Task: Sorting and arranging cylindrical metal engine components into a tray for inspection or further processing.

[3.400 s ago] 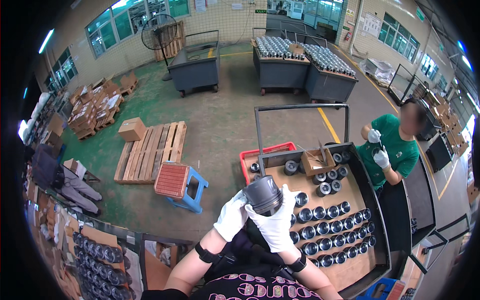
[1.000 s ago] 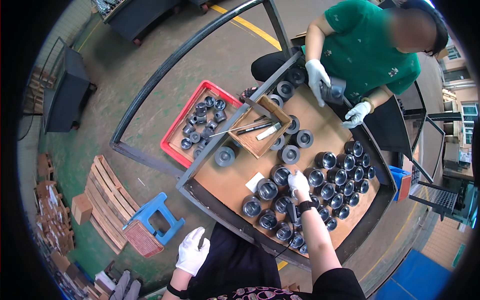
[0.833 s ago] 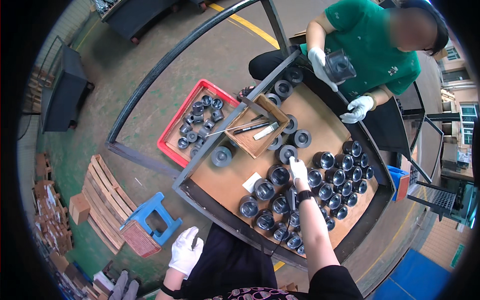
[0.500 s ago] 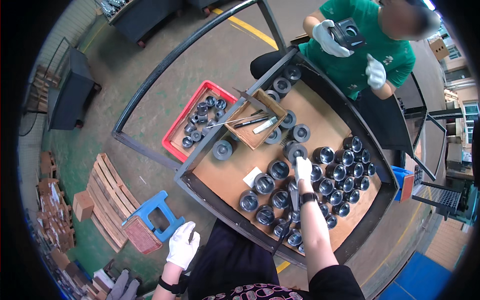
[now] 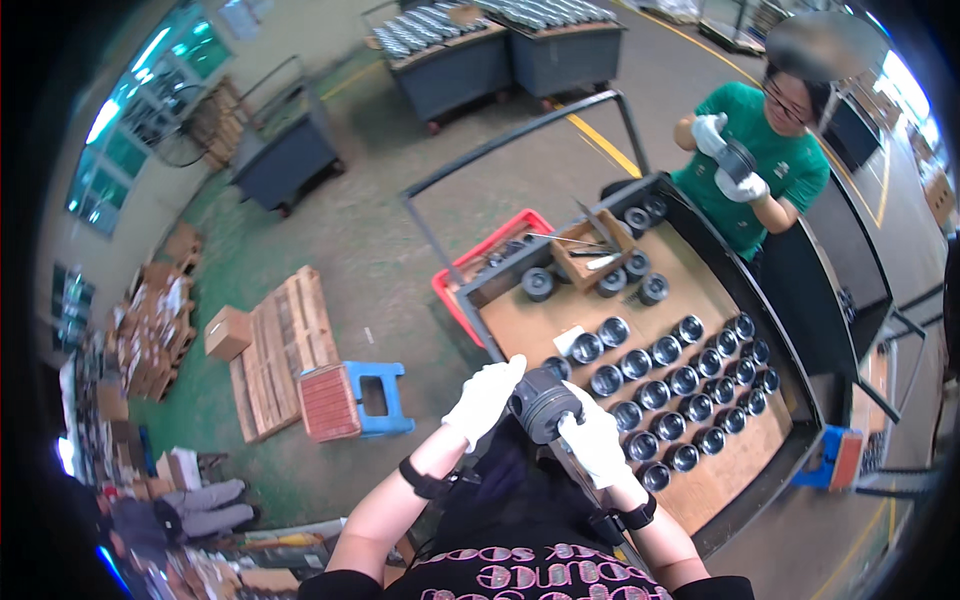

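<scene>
A dark grey engine piston (image 5: 541,404) with ring grooves is raised in front of my body, at the near left edge of the metal cart. My gloved right hand (image 5: 597,442) grips its right side, fingers closed on it. My gloved left hand (image 5: 484,402) touches the opposite side with thumb and fingers; part of its grip is hidden. Beyond the hands, rows of pistons (image 5: 684,380) with shiny hollow ends up stand on the cardboard-lined cart bed (image 5: 570,300). A white paper slip (image 5: 568,339) lies near them.
A cardboard box of tools (image 5: 590,262) sits at the cart's far left, among more pistons. The cart's rim (image 5: 795,375) surrounds the bed. A red crate (image 5: 448,300), a blue stool (image 5: 384,398) and a pallet (image 5: 290,345) stand left. Across the cart, a co-worker (image 5: 755,165) holds another piston.
My right hand has come back from the cart bed with a piston, and my left hand has risen to meet it. The view has shifted; the co-worker now holds their piston in both hands.
</scene>
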The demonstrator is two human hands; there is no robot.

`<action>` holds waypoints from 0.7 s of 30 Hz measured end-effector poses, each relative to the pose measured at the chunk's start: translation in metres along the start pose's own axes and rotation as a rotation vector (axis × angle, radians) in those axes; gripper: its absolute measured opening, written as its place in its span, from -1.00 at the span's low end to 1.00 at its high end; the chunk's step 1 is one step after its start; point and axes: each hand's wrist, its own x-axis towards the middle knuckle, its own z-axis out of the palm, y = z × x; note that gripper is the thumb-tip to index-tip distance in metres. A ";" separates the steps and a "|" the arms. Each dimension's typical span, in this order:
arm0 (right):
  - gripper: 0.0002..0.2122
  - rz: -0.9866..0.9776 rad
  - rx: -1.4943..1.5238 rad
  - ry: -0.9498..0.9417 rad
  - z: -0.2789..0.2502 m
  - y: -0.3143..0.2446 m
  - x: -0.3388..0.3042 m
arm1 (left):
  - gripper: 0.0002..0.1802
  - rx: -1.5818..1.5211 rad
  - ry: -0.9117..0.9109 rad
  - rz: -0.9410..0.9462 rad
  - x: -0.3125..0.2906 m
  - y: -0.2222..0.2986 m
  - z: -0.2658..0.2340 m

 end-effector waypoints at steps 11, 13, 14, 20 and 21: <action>-0.37 -0.216 0.288 -0.319 0.054 -0.037 -0.079 | -0.60 -1.479 -0.126 -0.219 -0.138 0.016 -0.051; -0.30 0.060 0.483 -0.560 0.060 -0.038 -0.080 | -0.61 -1.588 -0.116 -0.157 -0.152 0.002 -0.054; -0.30 0.058 0.469 -0.584 0.066 -0.038 -0.083 | -0.61 -1.597 -0.091 -0.142 -0.158 -0.006 -0.057; -0.44 0.423 0.648 -0.808 0.088 -0.051 -0.089 | -0.65 -1.858 -0.021 0.012 -0.184 -0.026 -0.072; -0.54 0.471 0.678 -0.932 0.091 -0.049 -0.084 | -0.63 -1.855 -0.017 0.036 -0.187 -0.026 -0.077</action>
